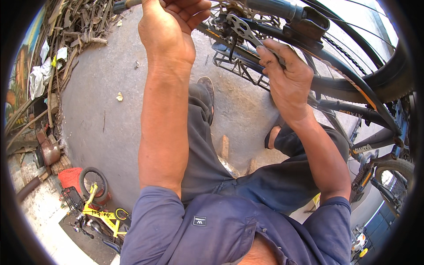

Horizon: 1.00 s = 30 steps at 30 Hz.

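Observation:
My right hand is closed on a flat grey multi-hole bicycle wrench. The wrench's far end lies at the wheel hub, beside the brake disc. At the upper edge is my left hand, palm up with curled fingers and partly cut off by the frame. A blue-grey tube end sticks out to its left; what the fingers are closed on is hidden. The bicycle's tyre curves along the right, next to a blue-grey tube.
A black rack-like metal frame sits below the hub. Sticks and scrap wood are piled at the far left. A small yellow bicycle and a red container stand at lower left. A wood piece lies between my feet.

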{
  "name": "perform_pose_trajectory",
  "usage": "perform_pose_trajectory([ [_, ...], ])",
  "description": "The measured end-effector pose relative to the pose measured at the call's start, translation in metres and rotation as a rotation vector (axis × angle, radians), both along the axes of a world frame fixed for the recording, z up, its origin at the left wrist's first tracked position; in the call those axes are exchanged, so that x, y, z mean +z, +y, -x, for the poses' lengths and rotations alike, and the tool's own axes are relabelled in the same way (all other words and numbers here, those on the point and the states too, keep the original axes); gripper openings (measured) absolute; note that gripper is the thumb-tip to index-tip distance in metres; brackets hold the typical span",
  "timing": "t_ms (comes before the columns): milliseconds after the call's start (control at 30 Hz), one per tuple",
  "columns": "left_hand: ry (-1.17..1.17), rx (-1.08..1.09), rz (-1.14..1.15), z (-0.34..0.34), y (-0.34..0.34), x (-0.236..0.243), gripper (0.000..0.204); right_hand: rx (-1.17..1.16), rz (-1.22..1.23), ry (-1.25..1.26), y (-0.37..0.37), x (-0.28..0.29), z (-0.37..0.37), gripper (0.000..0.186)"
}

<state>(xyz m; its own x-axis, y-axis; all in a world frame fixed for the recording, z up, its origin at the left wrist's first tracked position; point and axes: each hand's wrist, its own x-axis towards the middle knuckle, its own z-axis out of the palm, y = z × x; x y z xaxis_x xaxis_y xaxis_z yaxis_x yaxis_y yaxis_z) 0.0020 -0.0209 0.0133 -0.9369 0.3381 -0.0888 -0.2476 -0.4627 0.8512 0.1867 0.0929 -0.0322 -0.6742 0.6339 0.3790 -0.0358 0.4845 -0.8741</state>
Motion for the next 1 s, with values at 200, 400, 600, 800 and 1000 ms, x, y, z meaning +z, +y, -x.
perform_pose_trajectory([
  [200,-0.001,0.022,0.008,-0.003,0.002,0.003,0.059,-0.005,0.013,-0.036,0.000,-0.015,0.002,0.019],
  [400,0.001,-0.006,0.002,0.000,0.000,0.001,0.059,-0.012,-0.045,-0.080,0.003,-0.026,0.009,0.019],
  [600,0.010,0.032,0.028,-0.005,0.002,0.004,0.057,-0.029,-0.044,-0.101,0.002,-0.014,0.007,0.019],
  [800,0.002,0.058,0.044,-0.008,0.004,0.007,0.056,0.024,-0.129,-0.048,0.002,0.005,0.004,0.018],
  [1000,0.016,0.048,0.040,-0.009,0.004,0.006,0.056,0.005,-0.332,0.002,0.002,0.022,0.006,0.019],
])
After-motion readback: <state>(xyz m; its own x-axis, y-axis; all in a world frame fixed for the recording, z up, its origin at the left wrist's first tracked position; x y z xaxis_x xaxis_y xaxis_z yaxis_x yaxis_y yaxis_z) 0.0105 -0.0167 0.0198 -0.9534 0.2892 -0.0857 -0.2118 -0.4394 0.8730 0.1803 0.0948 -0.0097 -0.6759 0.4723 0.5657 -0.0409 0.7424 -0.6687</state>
